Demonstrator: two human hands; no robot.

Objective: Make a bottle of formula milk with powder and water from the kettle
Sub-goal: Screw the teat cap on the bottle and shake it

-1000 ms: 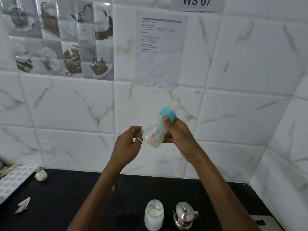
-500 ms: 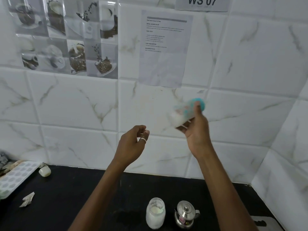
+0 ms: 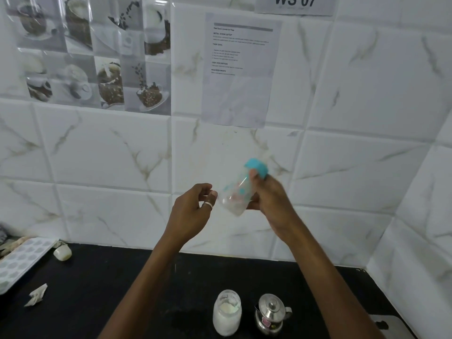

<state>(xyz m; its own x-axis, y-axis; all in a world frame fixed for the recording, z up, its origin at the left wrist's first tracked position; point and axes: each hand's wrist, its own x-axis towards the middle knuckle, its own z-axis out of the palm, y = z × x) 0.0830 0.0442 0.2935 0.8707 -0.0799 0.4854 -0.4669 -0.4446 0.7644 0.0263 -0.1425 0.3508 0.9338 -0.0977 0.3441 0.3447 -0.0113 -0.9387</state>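
The right hand (image 3: 272,204) is gripping the capped bottle (image 3: 235,195), tilted above the counter (image 3: 97,289) (milky inside, so filling looks done); the left hand (image 3: 193,211) is hovering beside it, loosely curled, empty. Mixing is probably remaining.

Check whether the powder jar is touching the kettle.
Apart. The head view shows a strip of black counter between the powder jar and the kettle.
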